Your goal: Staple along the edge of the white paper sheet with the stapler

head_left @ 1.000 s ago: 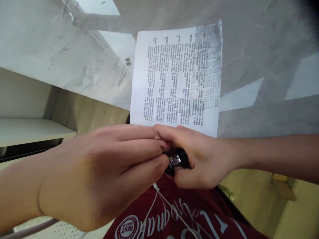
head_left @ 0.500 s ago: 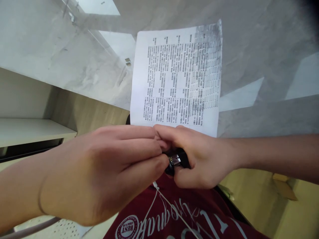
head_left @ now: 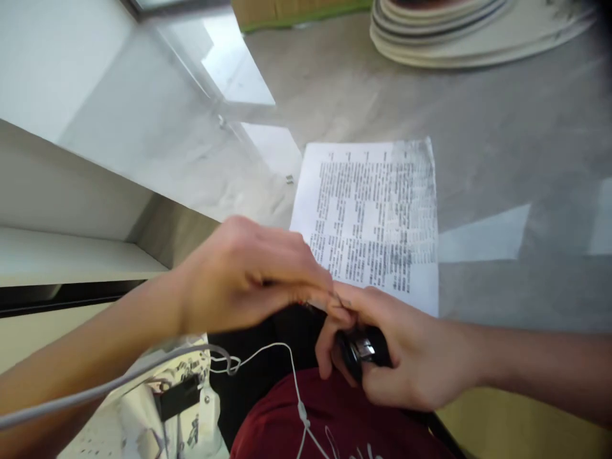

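Observation:
My right hand [head_left: 406,350] is closed around a black stapler [head_left: 366,350] with a shiny metal part, held above my lap; the fingers cover much of it. My left hand [head_left: 268,274] is closed in a pinch, its fingertips touching the right index finger. A thin dark sliver shows at those fingertips, too small to make out. Beyond the hands, a printed sheet of paper [head_left: 354,197] lies on the grey tabletop. Rows of small staple-like marks cover its right side.
At the far edge stands a stack of pale round-edged pieces [head_left: 440,38]. Two tiny bits [head_left: 289,179] lie left of the paper on the marbled tabletop [head_left: 502,140]. A grey cable [head_left: 119,382] and a white cord [head_left: 291,363] run near my left forearm and lap.
My left hand has drawn back and turned from covering the stapler to a fingertip pinch. The right hand still grips the stapler. The view has shifted, showing more of the table's far side.

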